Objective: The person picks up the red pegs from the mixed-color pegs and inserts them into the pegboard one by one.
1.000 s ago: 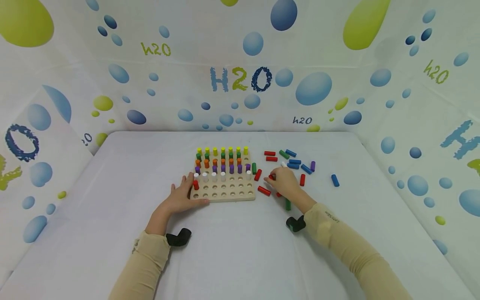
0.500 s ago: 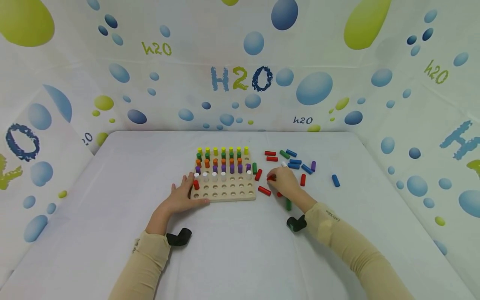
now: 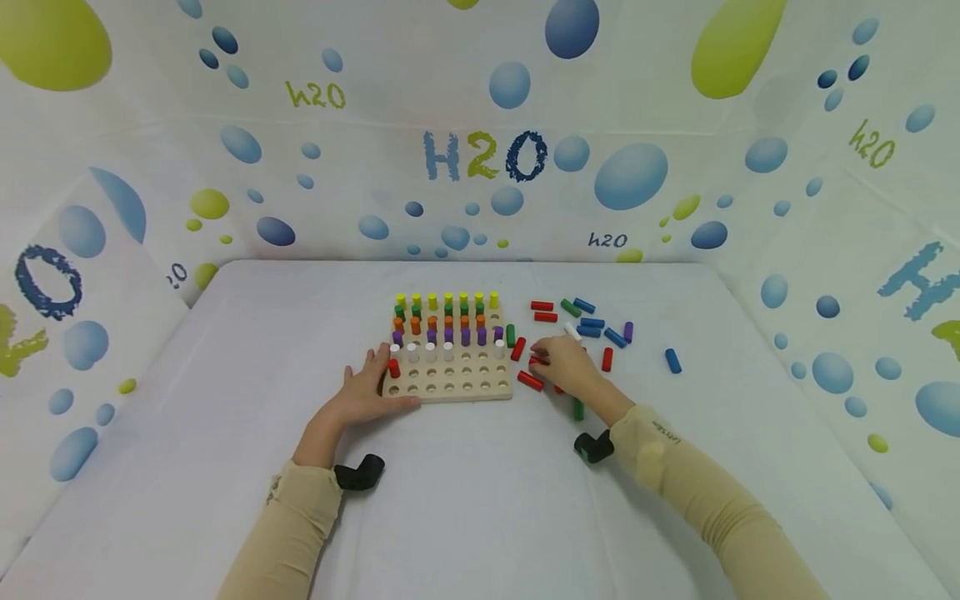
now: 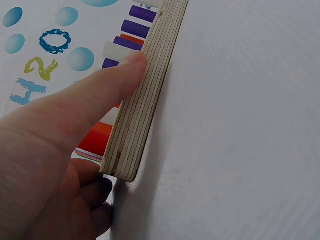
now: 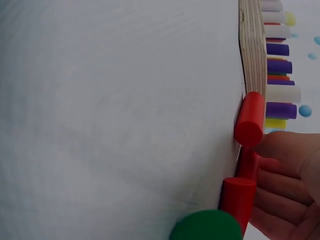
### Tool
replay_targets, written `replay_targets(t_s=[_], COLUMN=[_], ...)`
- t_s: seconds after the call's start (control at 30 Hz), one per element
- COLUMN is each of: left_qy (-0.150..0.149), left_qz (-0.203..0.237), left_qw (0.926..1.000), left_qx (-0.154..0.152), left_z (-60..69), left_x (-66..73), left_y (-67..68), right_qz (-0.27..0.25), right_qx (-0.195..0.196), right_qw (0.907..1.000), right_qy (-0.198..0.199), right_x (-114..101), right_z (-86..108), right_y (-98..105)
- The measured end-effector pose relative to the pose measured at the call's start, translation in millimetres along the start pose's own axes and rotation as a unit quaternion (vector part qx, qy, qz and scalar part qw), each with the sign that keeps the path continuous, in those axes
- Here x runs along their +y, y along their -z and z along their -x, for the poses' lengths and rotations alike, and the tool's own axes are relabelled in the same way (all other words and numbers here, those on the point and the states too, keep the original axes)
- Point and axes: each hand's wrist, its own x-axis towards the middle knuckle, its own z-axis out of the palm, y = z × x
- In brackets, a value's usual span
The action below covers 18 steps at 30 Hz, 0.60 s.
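A wooden pegboard (image 3: 457, 387) holds rows of yellow, green, orange, purple and white pegs, plus one red peg (image 3: 394, 367) near its left side; bare holes show towards the front. My left hand (image 3: 365, 398) rests at the board's front-left corner, its straight thumb along the front edge and its other fingers spread at the left side. Right of the board, my right hand (image 3: 570, 367) pinches a red peg (image 5: 248, 162) low over the cloth; the fingers partly hide it. In the right wrist view, other red pegs (image 5: 249, 120) lie close to the thumb.
Loose red, blue (image 3: 672, 361), green (image 3: 578, 409), purple (image 3: 628, 332) and white (image 3: 572, 331) pegs lie scattered around the right hand. A white cloth (image 3: 465, 500) covers the table, with a printed backdrop (image 3: 360, 183) standing behind and at both sides.
My right hand shifts very slightly and its fingertips spread a little around the red peg. The left hand stays at the board's corner. The head view drifts slightly.
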Motion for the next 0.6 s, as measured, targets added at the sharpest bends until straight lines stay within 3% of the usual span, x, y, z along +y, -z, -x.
replay_targets(t_s=[0.23, 0.6], left_qy=[0.005, 0.005], left_qz=[0.001, 0.005], left_qw=[1.0, 1.0], left_qx=[-0.002, -0.001], left_z=[-1.1, -1.5], left_x=[0.0, -0.7], left_y=[0.6, -0.1], right_qz=[0.054, 0.072], right_qx=[0.011, 0.003], right_qw=[0.9982, 0.9973], right_qy=[0.021, 0.015], right_x=[-3.9, -8.5], right_z=[0.6, 0.5], right_y=[0.1, 1.0])
